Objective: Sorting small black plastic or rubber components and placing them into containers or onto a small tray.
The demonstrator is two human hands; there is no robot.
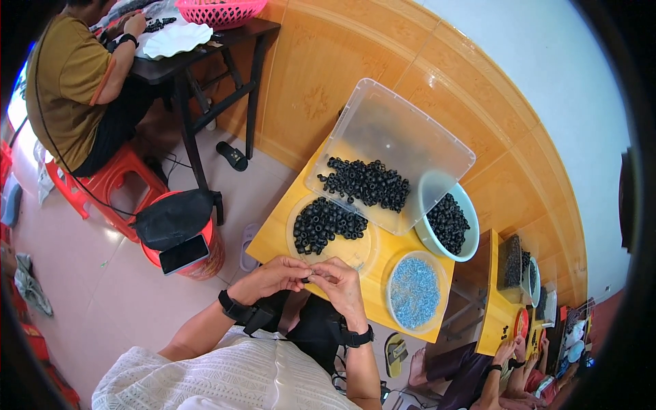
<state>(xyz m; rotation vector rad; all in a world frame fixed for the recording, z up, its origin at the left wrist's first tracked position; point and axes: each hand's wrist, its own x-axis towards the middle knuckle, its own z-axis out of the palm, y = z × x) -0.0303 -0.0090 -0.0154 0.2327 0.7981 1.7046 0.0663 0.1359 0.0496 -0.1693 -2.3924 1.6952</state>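
Counter (273,236) lies ahead of the person, against the wall. On it, nearest: a round lid (333,229) holding rings, just beyond the two hands, left hand (273,279) and right hand (342,285), which meet at the counter's near edge. Behind the lid, a tilted bin (403,130) with more rings in it. Right of the bin, a bowl (471,242) of rings. Before the bowl, a dish (414,292) of small pieces. Left of the counter, on the floor, a bucket (205,260) with a phone (183,253) on top. Far left, another person sits at a second table (239,34).
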